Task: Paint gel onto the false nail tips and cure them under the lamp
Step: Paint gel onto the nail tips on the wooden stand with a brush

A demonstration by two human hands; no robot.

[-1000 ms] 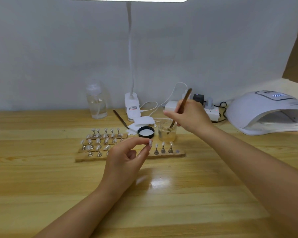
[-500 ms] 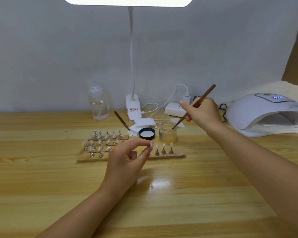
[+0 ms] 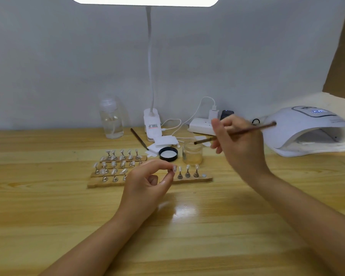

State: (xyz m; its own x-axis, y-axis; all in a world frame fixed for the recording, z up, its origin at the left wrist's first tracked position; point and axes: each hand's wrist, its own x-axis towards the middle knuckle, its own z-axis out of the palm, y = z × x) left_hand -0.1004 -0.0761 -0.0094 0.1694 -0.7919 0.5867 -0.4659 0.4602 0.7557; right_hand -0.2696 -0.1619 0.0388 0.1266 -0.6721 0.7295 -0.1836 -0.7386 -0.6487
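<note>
Looking down from the head view: a pale wooden table [image 3: 48, 206] with visible plank grain runs to a plain grey-white wall [image 3: 68, 66]. Glare from an overhead desk lamp [image 3: 145, 0] pools on the varnish near the table's middle; the lamp's white gooseneck drops to a clip base against the wall.

Left hand [image 3: 145, 186] is raised over the table, thumb and forefinger pinching one false nail tip [image 3: 174, 168], other fingers loosely curled. Right hand [image 3: 239, 142] grips a thin brown brush [image 3: 235, 133], held nearly level, its tip end over a small glass jar [image 3: 192, 154] of yellowish liquid. A black lid [image 3: 168, 153] lies just left of the jar.

More nail tips [image 3: 116, 163] stand on small metal stands set in rows on wooden strips [image 3: 187, 179], between the left hand and the jar.

Along the wall: clear pump bottle [image 3: 111, 120], white power strip [image 3: 201, 127] with plugs and cables, a second brush [image 3: 139, 138] lying flat, white wipes [image 3: 164, 140]. The white curing lamp [image 3: 309, 130] sits far right, display lit, opening facing the table.
</note>
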